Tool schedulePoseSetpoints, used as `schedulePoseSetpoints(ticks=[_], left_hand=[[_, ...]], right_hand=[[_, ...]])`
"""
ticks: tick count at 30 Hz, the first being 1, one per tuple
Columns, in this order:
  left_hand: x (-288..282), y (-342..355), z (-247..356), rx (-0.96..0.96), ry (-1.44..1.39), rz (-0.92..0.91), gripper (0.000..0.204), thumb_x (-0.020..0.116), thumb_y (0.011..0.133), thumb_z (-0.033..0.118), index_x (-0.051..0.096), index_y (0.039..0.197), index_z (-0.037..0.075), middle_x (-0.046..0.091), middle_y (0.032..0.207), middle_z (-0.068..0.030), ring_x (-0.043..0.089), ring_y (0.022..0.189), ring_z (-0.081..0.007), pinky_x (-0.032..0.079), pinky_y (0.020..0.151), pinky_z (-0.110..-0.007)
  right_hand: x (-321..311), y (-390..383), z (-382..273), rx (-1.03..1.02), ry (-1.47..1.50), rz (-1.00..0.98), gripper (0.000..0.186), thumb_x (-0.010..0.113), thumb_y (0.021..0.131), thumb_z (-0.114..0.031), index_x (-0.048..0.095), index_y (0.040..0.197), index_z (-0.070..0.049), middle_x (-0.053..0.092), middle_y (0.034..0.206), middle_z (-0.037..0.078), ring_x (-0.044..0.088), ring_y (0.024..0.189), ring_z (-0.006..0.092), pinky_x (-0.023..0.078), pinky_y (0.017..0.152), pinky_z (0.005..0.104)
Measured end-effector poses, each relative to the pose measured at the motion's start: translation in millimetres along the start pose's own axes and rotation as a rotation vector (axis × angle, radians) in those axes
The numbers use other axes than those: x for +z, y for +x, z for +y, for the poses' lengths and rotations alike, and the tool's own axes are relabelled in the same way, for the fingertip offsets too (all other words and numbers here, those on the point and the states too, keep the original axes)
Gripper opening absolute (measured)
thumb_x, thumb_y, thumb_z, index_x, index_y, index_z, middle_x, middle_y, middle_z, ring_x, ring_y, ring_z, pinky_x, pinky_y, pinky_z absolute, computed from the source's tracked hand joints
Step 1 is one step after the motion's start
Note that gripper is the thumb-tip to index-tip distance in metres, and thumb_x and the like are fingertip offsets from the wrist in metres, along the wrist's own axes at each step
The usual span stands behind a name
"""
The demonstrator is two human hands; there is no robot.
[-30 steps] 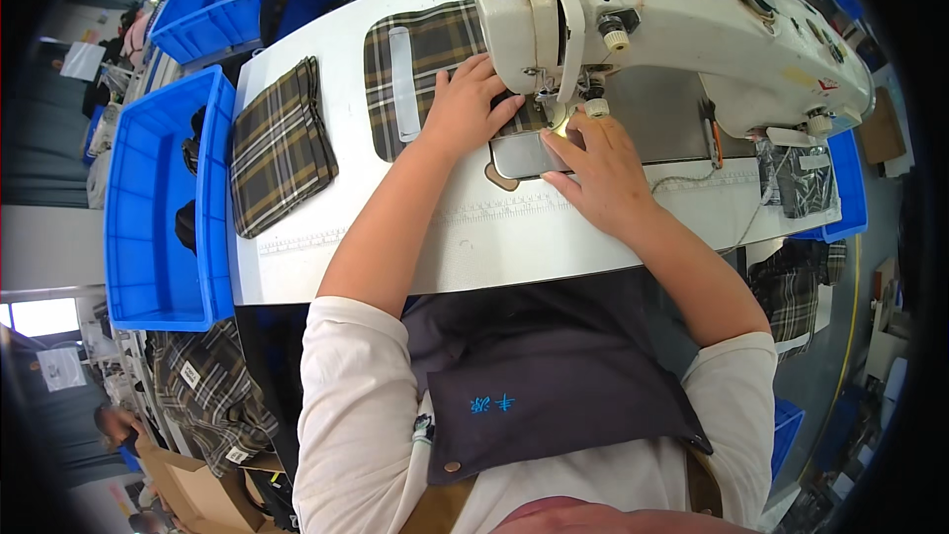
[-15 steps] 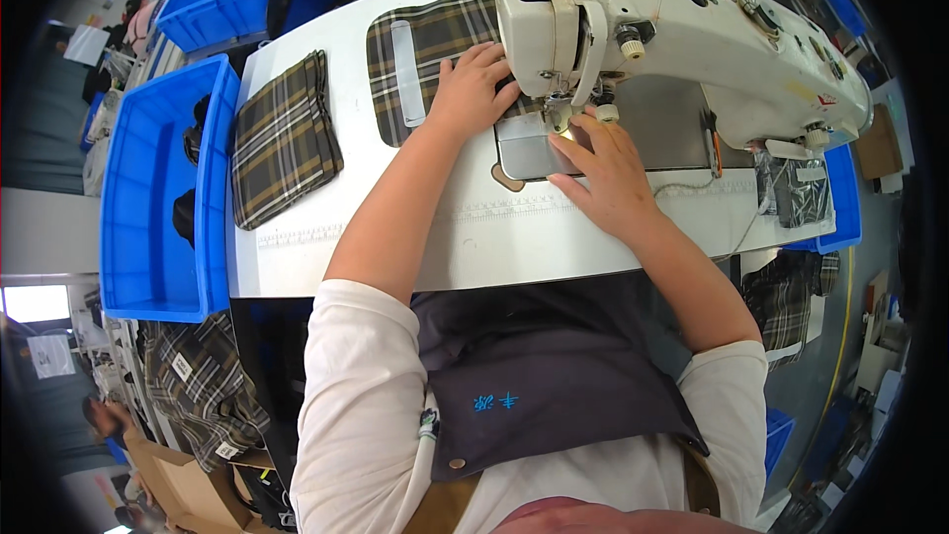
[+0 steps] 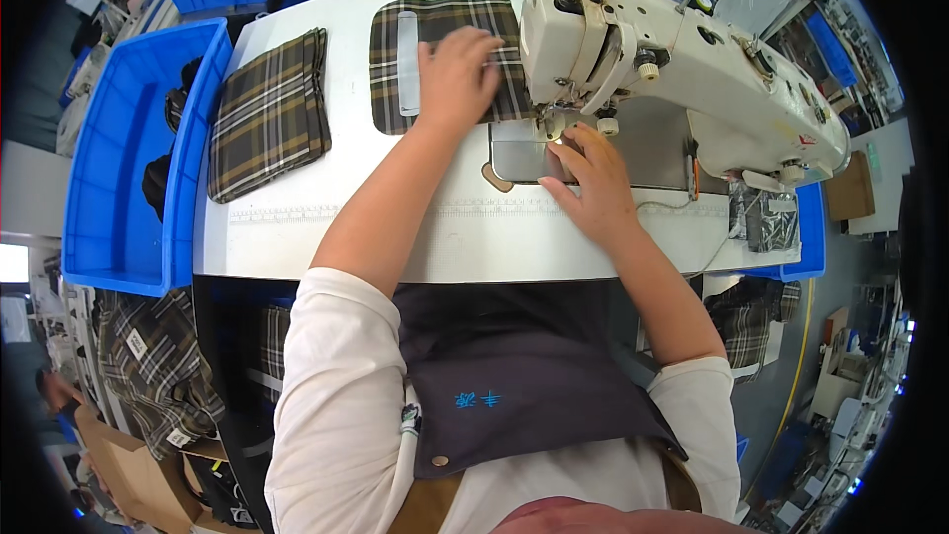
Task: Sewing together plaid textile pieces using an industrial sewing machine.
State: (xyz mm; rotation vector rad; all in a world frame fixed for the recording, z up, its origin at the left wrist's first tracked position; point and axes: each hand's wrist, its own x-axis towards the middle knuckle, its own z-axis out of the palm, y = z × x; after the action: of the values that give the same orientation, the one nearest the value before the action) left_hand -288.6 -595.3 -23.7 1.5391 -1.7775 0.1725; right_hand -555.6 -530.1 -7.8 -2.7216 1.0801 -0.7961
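Observation:
A dark plaid fabric piece [image 3: 390, 69] lies flat on the white table, its right edge at the needle area of a cream sewing machine [image 3: 563, 49]. A pale grey strip [image 3: 408, 59] runs across its left part. My left hand [image 3: 460, 84] is over the fabric beside the strip, fingers apart and slightly bent, a bit blurred. Whether it touches the cloth I cannot tell. Close to the presser foot [image 3: 554, 124], my right hand [image 3: 598, 183] rests over the metal plate [image 3: 519, 158], thumb and fingers spread. Its fingertips are partly hidden near the needle.
A folded plaid stack [image 3: 272, 114] lies at the table's left, beside a blue bin [image 3: 119, 208] holding dark items. An orange-handled tool [image 3: 694, 173] and a clear plastic packet [image 3: 771, 222] sit right. A printed ruler [image 3: 326, 210] runs along the front.
My left hand has shifted left, away from the machine head, across the fabric. My right hand stays near the presser foot. The whole view has turned slightly.

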Motion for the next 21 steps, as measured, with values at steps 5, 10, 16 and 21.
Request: schedulePoseSetpoints(ticks=[5, 10, 16, 21], left_hand=[[-13, -3, -54, -0.483, 0.242, 0.338, 0.047, 0.063, 0.094, 0.011, 0.059, 0.139, 0.020, 0.058, 0.145, -0.0065, 0.048, 0.142, -0.0277, 0.031, 0.113, -0.064], [-15, -8, -57, -0.696, 0.426, 0.088, 0.081, 0.075, 0.091, 0.040, 0.039, 0.160, 0.019, 0.051, 0.152, -0.0131, 0.041, 0.147, -0.0327, 0.034, 0.110, -0.063], [-65, -52, -47, -0.547, 0.227, 0.040, 0.042, 0.073, 0.092, 0.027, 0.065, 0.133, 0.019, 0.069, 0.116, -0.0119, 0.064, 0.107, -0.0365, 0.053, 0.088, -0.048], [-146, -161, 3, -0.292, -0.013, -0.065, 0.032, 0.068, 0.093, 0.013, 0.068, 0.125, 0.019, 0.064, 0.099, -0.0126, 0.067, 0.090, -0.0356, 0.055, 0.075, -0.046]], right_hand=[[4, 0, -3, 0.009, 0.033, 0.021, 0.044, 0.080, 0.087, -0.029, 0.070, 0.121, -0.003, 0.060, 0.132, 0.015, 0.056, 0.126, 0.0364, 0.045, 0.106, 0.0473], [4, -3, -3, 0.040, 0.074, -0.006, 0.040, 0.079, 0.088, -0.027, 0.070, 0.120, -0.004, 0.061, 0.133, 0.016, 0.055, 0.130, 0.0379, 0.044, 0.109, 0.0478], [11, -4, 0, 0.007, 0.066, -0.017, 0.038, 0.078, 0.089, -0.023, 0.070, 0.120, -0.004, 0.062, 0.131, 0.017, 0.056, 0.129, 0.0381, 0.046, 0.108, 0.0470], [9, -5, 11, 0.017, 0.030, -0.029, 0.034, 0.074, 0.091, -0.020, 0.070, 0.121, -0.003, 0.063, 0.131, 0.016, 0.057, 0.129, 0.0361, 0.045, 0.109, 0.0437]])
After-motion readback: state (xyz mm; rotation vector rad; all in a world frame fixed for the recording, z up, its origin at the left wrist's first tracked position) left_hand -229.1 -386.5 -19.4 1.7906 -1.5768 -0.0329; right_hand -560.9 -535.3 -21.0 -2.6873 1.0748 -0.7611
